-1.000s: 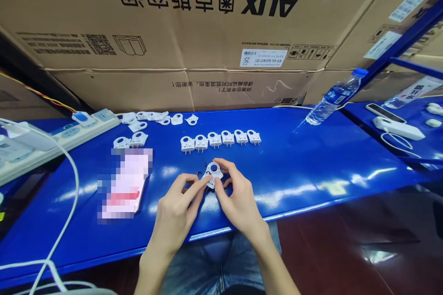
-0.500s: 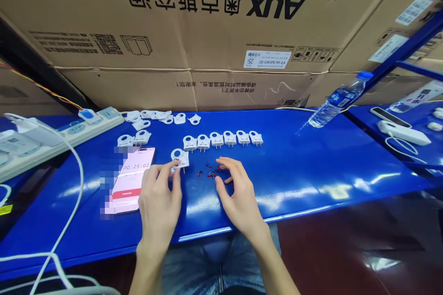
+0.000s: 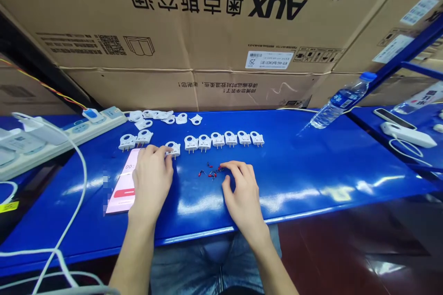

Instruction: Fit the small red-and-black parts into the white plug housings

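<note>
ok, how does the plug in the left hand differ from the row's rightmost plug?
The held plug is partly hidden by the left hand; the rightmost plug is untouched, in full view. The held plug sits nearer the person than the rightmost plug. Both white, ring-topped, pronged.

The only view is from the wearer's head, looking forward and steeply down over a blue table (image 3: 294,179) at close range. Upside-down-printed cardboard (image 3: 221,32) fills the top of the frame; the wearer's lap (image 3: 194,267) shows at bottom centre.
</note>
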The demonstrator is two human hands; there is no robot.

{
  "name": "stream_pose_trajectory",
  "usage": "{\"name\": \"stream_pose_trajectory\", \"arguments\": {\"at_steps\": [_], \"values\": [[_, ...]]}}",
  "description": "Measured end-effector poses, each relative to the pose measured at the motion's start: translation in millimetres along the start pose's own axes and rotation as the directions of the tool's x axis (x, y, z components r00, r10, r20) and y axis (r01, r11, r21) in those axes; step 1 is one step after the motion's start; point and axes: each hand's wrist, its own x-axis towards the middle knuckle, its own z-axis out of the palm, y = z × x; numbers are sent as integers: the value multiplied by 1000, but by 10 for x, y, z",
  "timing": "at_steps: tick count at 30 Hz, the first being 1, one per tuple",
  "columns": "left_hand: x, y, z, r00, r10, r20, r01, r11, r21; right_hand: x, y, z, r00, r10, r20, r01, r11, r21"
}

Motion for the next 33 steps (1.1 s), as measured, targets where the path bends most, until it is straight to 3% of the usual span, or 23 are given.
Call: {"name": "stream_pose_trajectory", "arguments": {"at_steps": [5, 10, 18, 33], "values": [[73, 10, -3, 1000, -13, 22, 13, 1000, 15, -2, 3, 0, 999, -5, 50, 7, 998, -55], [81, 56, -29, 999, 5, -38, -4, 1000, 9, -6, 4, 24, 998, -4, 65, 10, 995, -102], [-12, 301, 49, 984, 175, -5, -175, 984, 21, -7, 8, 41, 1000, 23, 12, -21, 988, -154], [-98, 286, 50, 993, 122, -6, -122, 988, -98, 7, -26, -16, 995, 96, 32, -95, 995, -35]]}}
